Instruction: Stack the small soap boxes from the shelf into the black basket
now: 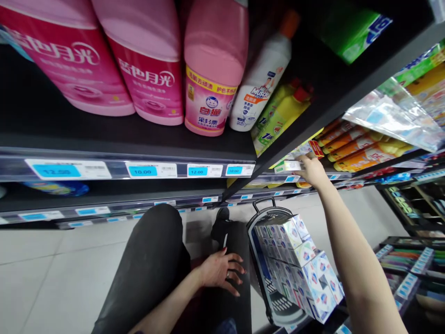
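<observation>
My right hand [312, 170] reaches out to a shelf on the right, its fingers closed on the end of a small white and green box [285, 168]. Just behind it on that shelf lie other packets and a red box [315, 149]. My left hand [222, 271] rests on my dark-trousered leg with the fingers spread, holding nothing. A thin white strip [225, 240] shows near its thumb; I cannot tell what it is. Between my leg and right arm, a shopping basket [269, 313] holds many stacked white boxes [288, 260] with blue-and-red logos.
Pink detergent bottles [149, 69], a white cleaner bottle [260, 79] and yellow-green bottles [281, 116] stand on the upper shelf. Blue price tags [142, 170] line its edge. Orange bottles [361, 148] lie to the right. Another rack [403, 260] stands at lower right on the tiled floor [34, 269].
</observation>
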{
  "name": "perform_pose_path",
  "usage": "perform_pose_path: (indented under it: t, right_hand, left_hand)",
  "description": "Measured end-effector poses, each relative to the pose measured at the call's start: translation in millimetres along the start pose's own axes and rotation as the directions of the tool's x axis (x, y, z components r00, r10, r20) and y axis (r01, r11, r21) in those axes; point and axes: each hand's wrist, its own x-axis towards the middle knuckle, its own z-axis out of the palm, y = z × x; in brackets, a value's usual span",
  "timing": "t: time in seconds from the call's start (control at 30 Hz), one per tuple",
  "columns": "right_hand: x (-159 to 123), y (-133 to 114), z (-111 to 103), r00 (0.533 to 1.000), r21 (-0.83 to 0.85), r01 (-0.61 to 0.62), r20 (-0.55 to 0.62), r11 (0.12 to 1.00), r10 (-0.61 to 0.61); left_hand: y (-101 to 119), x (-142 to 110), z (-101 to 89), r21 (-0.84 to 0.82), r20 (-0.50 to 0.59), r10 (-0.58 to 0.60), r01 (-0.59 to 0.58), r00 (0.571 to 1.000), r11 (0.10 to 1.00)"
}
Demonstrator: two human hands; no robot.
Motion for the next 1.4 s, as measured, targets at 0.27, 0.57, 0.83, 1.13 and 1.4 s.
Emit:
perform_pose_path:
  t: [0.27, 0.57, 0.83, 1.13, 1.4]
  right_hand:
    - [-86, -24, -53, 0.964, 0.226, -0.040, -0.248, 0.973, 0.098]
    - [-282, -158, 27, 0.880, 0.872, -0.474, 0.465, 0.123, 0.095]
    - [-336, -232, 68, 0.903, 0.795, -0.430, 0.374, 0.428, 0.214]
    - [-336, -251, 53, 0.968, 0.694, -0.250, 0.153, 0.675, 0.201]
    - [-378, -214, 92, 0.898, 0.919, -0.256, 0.341, -0.299, 0.278]
  left_hand:
    - [4, -3, 10.3, 0.064, 0.053, 0.012, -0.015, 0.999, 0.998]
    - [-2, -3, 20.0, 0.141, 0.187, -0.101, 0.075, 0.977, 0.987]
    - [-16, -14, 20.2, 0.141, 0.097, -0.242, 0.228, 0.965, 0.963]
    - [-21, -17, 21.4, 0.223, 0.074, -0.197, 0.176, 0.978, 0.959]
    - [-11, -17, 35.0, 0.182, 0.103, -0.205, 0.184, 0.973, 0.966]
